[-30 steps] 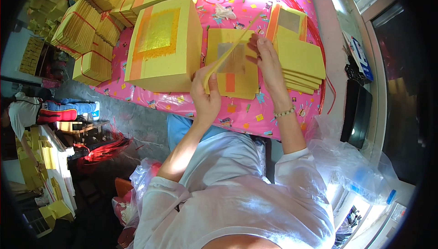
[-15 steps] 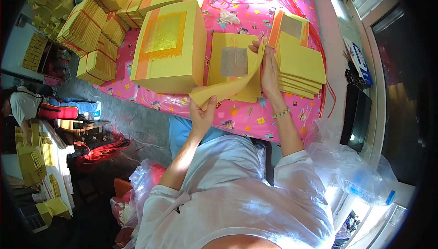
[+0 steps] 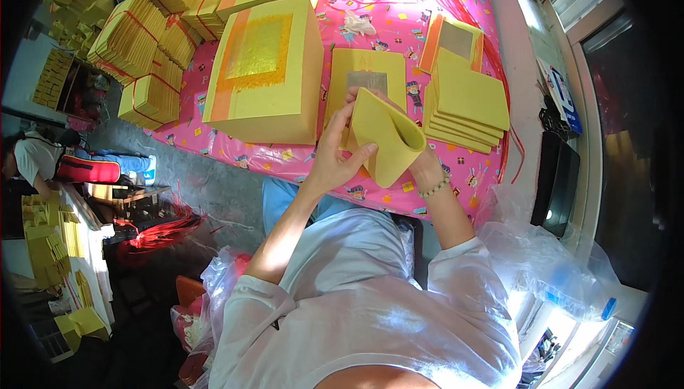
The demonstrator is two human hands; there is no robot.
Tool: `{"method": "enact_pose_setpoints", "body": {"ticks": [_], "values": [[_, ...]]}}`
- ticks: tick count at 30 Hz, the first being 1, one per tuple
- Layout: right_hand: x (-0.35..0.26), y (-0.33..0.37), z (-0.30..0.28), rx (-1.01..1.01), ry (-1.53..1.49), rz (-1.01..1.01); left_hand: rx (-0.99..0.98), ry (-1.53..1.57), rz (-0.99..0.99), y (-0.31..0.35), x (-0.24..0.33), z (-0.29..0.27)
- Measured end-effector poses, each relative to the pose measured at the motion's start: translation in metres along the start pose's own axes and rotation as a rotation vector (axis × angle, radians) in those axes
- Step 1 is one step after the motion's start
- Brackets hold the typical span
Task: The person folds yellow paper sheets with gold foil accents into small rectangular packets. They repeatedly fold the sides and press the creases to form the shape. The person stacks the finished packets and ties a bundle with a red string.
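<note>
A bent-over sheaf of yellow paper (image 3: 385,136) is between my two hands above the near edge of the table. My left hand (image 3: 335,152) grips its left side, thumb on the front face and fingers at the upper edge. My right hand (image 3: 426,167) supports the curved right side from behind, its fingers mostly hidden by the paper. Beneath lies a flat yellow sheet pile (image 3: 342,65) with a silver-grey patch, partly covered by the held sheaf. To the right sit several folded yellow paper bundles (image 3: 470,97), overlapping in a fanned stack.
A tall yellow paper block (image 3: 303,83) stands left on the pink patterned table cover (image 3: 242,155). Red-tied paper bundles (image 3: 153,97) are piled farther left. Another yellow paper piece (image 3: 433,40) and red strings (image 3: 491,54) lie at right. A person (image 3: 35,164) works at far left.
The sheaf, earlier stretched out long between my hands, is now bent over into a fold. My left hand moved up and right; my right hand came down behind the paper.
</note>
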State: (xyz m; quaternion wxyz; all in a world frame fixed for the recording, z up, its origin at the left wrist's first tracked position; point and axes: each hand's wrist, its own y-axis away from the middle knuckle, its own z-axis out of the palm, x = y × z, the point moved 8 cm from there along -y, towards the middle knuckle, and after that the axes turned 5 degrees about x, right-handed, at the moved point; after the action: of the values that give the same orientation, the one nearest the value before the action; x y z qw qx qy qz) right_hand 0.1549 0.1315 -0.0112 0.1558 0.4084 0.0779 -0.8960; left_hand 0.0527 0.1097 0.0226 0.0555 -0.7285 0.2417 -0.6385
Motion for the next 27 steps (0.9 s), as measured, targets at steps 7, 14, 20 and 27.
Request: {"method": "enact_pose_setpoints", "body": {"ticks": [7,14,20,27], "values": [[-0.026,0.017,-0.013,0.263,0.095,-0.061,0.053,0.401,-0.261,0.001,-0.015,0.002],[-0.031,0.044,-0.007,0.259,0.462,-0.232,0.170,0.427,-0.322,-0.009,-0.006,-0.001],[-0.040,0.044,-0.007,0.327,0.717,-0.366,0.199,0.276,-0.148,-0.013,-0.014,0.003],[-0.019,0.036,-0.043,0.344,0.771,-0.311,0.194,0.229,-0.067,-0.013,-0.045,0.010]]}}
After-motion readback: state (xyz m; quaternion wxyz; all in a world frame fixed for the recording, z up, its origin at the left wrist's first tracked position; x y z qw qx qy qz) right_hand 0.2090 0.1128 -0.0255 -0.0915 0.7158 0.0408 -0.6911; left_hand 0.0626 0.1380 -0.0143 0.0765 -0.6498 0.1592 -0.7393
